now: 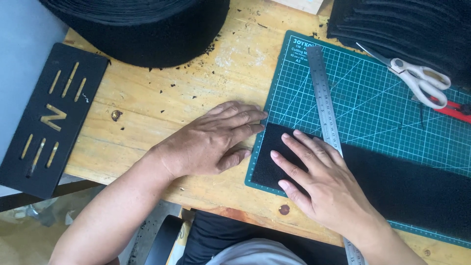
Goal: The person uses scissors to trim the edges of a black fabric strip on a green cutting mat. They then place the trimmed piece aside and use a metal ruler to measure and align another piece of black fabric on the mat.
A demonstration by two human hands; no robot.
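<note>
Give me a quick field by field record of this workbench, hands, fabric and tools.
Left hand: flat on the wooden table, fingertips at the cutting mat's edge
Right hand: flat on the black felt strip, holding nothing
Cutting mat: green, gridded
Steel ruler: across the mat, passing under the right hand
Scissors: white-handled, mat's far right
Felt roll: far side of table

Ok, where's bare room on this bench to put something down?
Bare wood lies between the black stencil plate and the left hand, below the big black roll. The green cutting mat is free between the steel ruler and scissors. Crowded: the black strip under the right hand.
</note>
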